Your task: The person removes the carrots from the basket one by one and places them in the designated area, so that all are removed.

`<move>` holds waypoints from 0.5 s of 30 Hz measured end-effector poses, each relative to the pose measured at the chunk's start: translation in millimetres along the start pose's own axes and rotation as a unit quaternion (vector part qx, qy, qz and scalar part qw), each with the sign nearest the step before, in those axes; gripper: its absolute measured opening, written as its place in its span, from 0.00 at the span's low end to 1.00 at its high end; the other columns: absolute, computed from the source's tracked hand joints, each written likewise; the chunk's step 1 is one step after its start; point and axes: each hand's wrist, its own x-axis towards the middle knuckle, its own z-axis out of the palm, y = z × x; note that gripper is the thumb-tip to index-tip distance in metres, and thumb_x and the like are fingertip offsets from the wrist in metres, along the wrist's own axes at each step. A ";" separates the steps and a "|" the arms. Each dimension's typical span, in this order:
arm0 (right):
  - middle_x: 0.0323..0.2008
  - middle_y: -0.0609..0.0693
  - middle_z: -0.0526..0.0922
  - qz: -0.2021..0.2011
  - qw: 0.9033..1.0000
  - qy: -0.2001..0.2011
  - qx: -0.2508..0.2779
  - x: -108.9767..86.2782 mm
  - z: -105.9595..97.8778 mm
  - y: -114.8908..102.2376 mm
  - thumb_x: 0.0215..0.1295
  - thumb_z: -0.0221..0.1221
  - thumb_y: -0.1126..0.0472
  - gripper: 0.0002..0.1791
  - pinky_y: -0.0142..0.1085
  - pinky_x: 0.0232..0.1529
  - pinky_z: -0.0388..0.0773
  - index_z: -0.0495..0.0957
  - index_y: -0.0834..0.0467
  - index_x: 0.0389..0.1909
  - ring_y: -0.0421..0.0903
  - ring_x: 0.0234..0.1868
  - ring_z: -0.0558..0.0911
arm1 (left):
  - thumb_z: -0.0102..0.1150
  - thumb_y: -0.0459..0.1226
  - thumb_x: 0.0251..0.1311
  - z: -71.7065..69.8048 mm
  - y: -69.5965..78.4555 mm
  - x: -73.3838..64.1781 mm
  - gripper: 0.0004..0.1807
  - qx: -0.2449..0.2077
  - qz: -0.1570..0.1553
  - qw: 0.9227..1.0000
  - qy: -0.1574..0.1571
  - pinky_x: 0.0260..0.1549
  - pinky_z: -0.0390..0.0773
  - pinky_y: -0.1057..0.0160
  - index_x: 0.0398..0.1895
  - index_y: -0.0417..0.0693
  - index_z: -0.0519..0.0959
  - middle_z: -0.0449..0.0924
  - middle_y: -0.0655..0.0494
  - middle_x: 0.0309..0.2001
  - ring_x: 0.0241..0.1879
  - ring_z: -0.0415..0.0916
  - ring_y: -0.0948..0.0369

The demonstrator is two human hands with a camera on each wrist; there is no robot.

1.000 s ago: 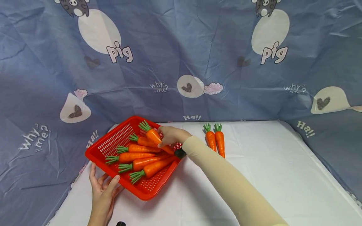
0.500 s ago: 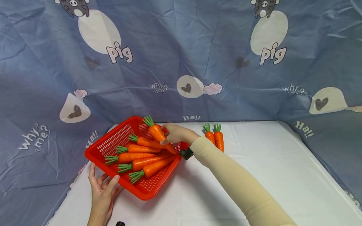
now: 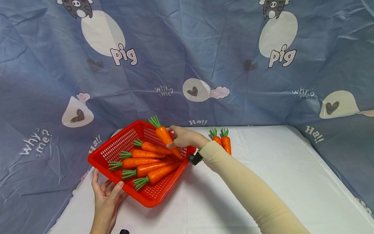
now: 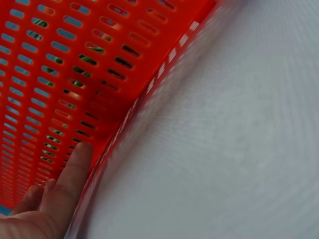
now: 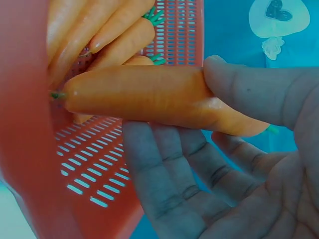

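Note:
A red plastic basket (image 3: 125,187) with slotted walls is tilted above the white table, several carrots (image 3: 143,161) lying in it. My left hand (image 3: 105,201) holds the basket at its near left side, thumb at the rim, with fingers lying along the slotted outside in the left wrist view. In my right hand (image 3: 185,136), thumb and fingertips pinch a carrot (image 3: 164,135) slantwise over the basket's far right side. Its green top points up and away; its narrow end is down by the right wall. The right wrist view shows the thumb (image 5: 249,89) across that carrot.
Two more carrots (image 3: 226,143) lie side by side on the white tabletop (image 3: 268,175), partly behind the right forearm. A blue printed cloth (image 3: 163,68) hangs behind the table. A small black object (image 3: 124,231) shows at the bottom edge.
The right hand has moved slightly right and up with its carrot, lifting the green top higher above the other carrots. The left hand and basket have stayed almost still.

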 end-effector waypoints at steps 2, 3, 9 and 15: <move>0.60 0.64 0.82 -0.002 1.000 0.005 -0.005 -0.7 -1.9 -1.2 0.72 0.68 0.63 0.37 0.49 0.51 0.90 0.62 0.61 0.77 0.50 0.48 0.84 | 0.62 0.34 0.76 0.4 0.0 -0.1 0.56 0.001 0.001 1.000 0.000 0.40 0.91 0.64 0.83 0.93 0.36 0.62 0.59 0.65 0.60 0.75 0.66; 0.59 0.64 0.82 -0.003 1.000 0.007 -0.005 -1.2 -2.8 -1.9 0.72 0.68 0.63 0.37 0.50 0.52 0.90 0.62 0.61 0.77 0.50 0.47 0.84 | 0.62 0.34 0.76 0.6 0.0 -0.2 0.56 0.000 0.000 1.000 0.000 0.40 0.91 0.64 0.83 0.93 0.36 0.62 0.59 0.65 0.60 0.75 0.66; 0.59 0.64 0.81 -0.002 1.000 0.017 -0.001 -6.2 -8.3 -6.4 0.72 0.69 0.62 0.35 0.51 0.53 0.90 0.65 0.60 0.74 0.50 0.47 0.84 | 0.62 0.34 0.75 0.8 0.1 -0.6 0.56 -0.002 0.001 1.000 0.001 0.40 0.91 0.64 0.83 0.92 0.36 0.62 0.59 0.65 0.59 0.76 0.66; 0.57 0.62 0.82 -0.001 1.000 0.017 0.014 -12.5 -12.6 -4.9 0.72 0.69 0.62 0.34 0.51 0.55 0.90 0.65 0.60 0.74 0.52 0.49 0.85 | 0.62 0.34 0.76 0.1 0.3 -0.5 0.56 0.003 0.002 1.000 0.000 0.40 0.91 0.63 0.83 0.92 0.35 0.62 0.60 0.65 0.61 0.75 0.65</move>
